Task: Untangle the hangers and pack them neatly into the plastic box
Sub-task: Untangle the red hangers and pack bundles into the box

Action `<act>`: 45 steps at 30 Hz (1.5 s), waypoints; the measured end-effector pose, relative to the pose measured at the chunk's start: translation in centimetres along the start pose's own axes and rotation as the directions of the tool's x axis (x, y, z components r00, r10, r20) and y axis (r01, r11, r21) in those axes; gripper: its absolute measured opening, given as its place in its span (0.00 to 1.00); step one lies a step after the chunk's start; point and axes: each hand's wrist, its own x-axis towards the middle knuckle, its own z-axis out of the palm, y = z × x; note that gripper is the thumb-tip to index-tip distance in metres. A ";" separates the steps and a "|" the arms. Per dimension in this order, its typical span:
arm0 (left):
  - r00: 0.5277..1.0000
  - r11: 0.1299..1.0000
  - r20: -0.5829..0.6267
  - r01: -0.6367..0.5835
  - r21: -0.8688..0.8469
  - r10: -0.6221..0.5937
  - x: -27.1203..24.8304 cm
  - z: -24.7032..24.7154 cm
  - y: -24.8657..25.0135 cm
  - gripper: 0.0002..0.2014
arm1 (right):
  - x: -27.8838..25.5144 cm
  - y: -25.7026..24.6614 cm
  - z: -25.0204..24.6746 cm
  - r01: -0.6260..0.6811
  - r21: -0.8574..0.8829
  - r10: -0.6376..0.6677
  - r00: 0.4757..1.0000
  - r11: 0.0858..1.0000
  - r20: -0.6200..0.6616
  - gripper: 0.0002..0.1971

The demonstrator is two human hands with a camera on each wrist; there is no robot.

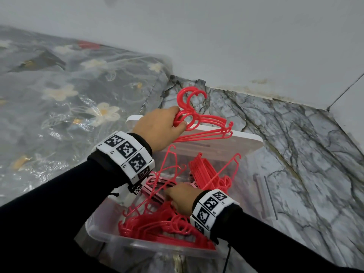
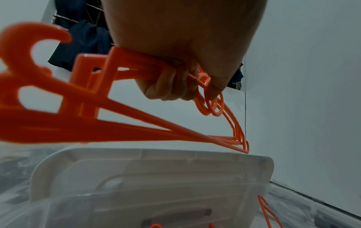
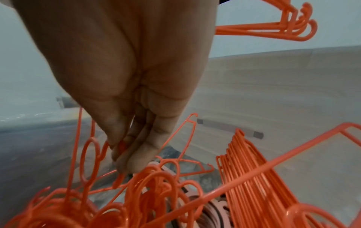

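Note:
My left hand [image 1: 167,125] grips a bunch of several red plastic hangers [image 1: 206,125] by their necks, held above the far end of the clear plastic box [image 1: 102,236]; the curled fingers [image 2: 168,86] wrap the hanger bunch [image 2: 97,123]. My right hand [image 1: 182,196] reaches down into the box and pinches a thin red hanger [image 3: 121,148] in the tangled pile [image 1: 163,223]. Its fingertips [image 3: 132,160] are pressed together on that strand. A neat row of hangers [image 1: 204,170] stands inside the box at the far right.
The box's white lid [image 1: 244,140] leans behind the box. A bed with a plastic-covered floral sheet [image 1: 59,95] lies to the left. The marble-pattern floor [image 1: 295,154] stretches right to the white wall [image 1: 236,46]. A few pale pink hangers [image 3: 216,206] lie under the red ones.

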 end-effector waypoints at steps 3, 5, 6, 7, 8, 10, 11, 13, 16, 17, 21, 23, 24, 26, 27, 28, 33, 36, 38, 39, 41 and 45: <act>1.000 1.000 0.002 -0.014 -0.013 0.014 0.1 -0.1 -0.1 0.14 | -0.8 0.8 -1.3 -0.007 0.014 0.008 0.998 1.000 -0.064 0.16; 1.000 1.000 -0.002 -0.025 -0.003 0.025 0.2 -0.1 -0.2 0.15 | -1.5 1.4 -2.6 -0.020 0.025 0.022 0.994 0.999 -0.110 0.17; 1.000 1.000 -0.006 -0.027 0.001 0.027 0.2 -0.2 -0.2 0.16 | -1.8 1.7 -3.3 -0.028 0.032 0.032 0.990 0.999 -0.137 0.17; 1.000 1.000 -0.011 -0.027 0.002 0.027 0.2 -0.2 -0.2 0.16 | -2.1 1.9 -4.0 -0.034 0.037 0.040 0.986 0.999 -0.164 0.17; 1.000 1.000 -0.019 -0.025 0.002 0.025 0.2 -0.2 -0.2 0.16 | -2.6 2.1 -4.6 -0.035 0.038 0.042 0.981 0.999 -0.189 0.17; 0.999 1.000 -0.038 -0.027 0.006 0.027 0.2 -0.2 -0.1 0.15 | -3.5 2.1 -5.9 -0.023 0.033 0.030 0.971 0.999 -0.236 0.17; 0.999 1.000 -0.046 -0.029 0.008 0.030 0.2 -0.3 -0.1 0.15 | -4.0 2.1 -6.4 -0.017 0.040 0.027 0.964 0.999 -0.263 0.17; 0.998 1.000 -0.055 -0.030 0.007 0.030 0.2 -0.4 0.0 0.14 | -5.0 1.9 -7.2 -0.001 0.061 0.020 0.950 0.998 -0.312 0.18; 0.998 0.999 -0.058 -0.036 0.003 0.036 0.3 -0.5 0.0 0.15 | -5.9 1.7 -7.5 0.013 0.060 0.009 0.935 0.998 -0.356 0.17; 0.998 0.999 -0.055 -0.039 0.005 0.040 0.2 -0.5 0.0 0.15 | -6.2 1.7 -7.4 0.012 0.055 0.009 0.933 0.998 -0.359 0.17; 0.998 0.999 -0.041 -0.048 0.024 0.049 0.1 -0.6 0.0 0.15 | -7.3 2.1 -7.0 -0.015 0.058 0.034 0.939 0.998 -0.343 0.18; 0.998 0.999 -0.036 -0.050 0.023 0.050 0.0 -0.6 0.1 0.16 | -7.9 2.5 -7.3 -0.031 0.070 0.055 0.927 0.997 -0.372 0.18; 0.998 0.999 -0.042 -0.048 0.016 0.048 0.1 -0.7 0.1 0.16 | -8.2 2.7 -7.7 -0.036 0.080 0.065 0.913 0.996 -0.404 0.17; 0.996 0.999 -0.079 -0.043 0.010 0.044 0.1 -1.0 0.2 0.15 | -9.0 3.0 -8.8 -0.027 0.099 0.073 0.868 0.995 -0.490 0.16; 0.993 0.999 -0.110 -0.043 0.011 0.044 0.1 -1.2 0.3 0.15 | -9.3 3.2 -9.3 -0.024 0.096 0.072 0.843 0.995 -0.533 0.15; 0.988 0.999 -0.149 -0.044 0.008 0.044 0.1 -1.4 0.4 0.15 | -9.6 3.3 -9.8 -0.025 0.087 0.070 0.821 0.996 -0.566 0.15; 0.961 0.998 -0.274 -0.048 -0.041 0.035 0.2 -2.5 0.2 0.13 | -10.6 4.3 -11.3 0.053 0.250 0.123 0.762 0.967 -0.636 0.09; 0.969 0.999 -0.244 -0.049 -0.018 0.043 0.2 -2.6 -0.3 0.11 | -10.6 5.0 -11.3 0.155 0.489 0.217 0.753 0.858 -0.621 0.06; 0.975 0.999 -0.216 -0.049 -0.006 0.047 0.1 -2.5 -0.5 0.11 | -10.3 5.3 -10.7 0.136 0.557 0.249 0.791 0.819 -0.559 0.06; 0.978 0.999 -0.204 -0.048 0.001 0.047 0.1 -2.5 -0.6 0.12 | -10.1 5.4 -10.3 0.098 0.537 0.247 0.808 0.838 -0.534 0.06; 0.981 0.999 -0.191 -0.044 0.011 0.046 0.2 -2.4 -0.6 0.12 | -9.5 5.3 -9.5 0.024 0.438 0.221 0.837 0.899 -0.501 0.05; 0.983 0.997 -0.168 -0.071 0.009 0.072 0.1 -2.2 -0.5 0.12 | -8.8 4.7 -8.5 -0.008 0.266 0.139 0.869 0.964 -0.475 0.06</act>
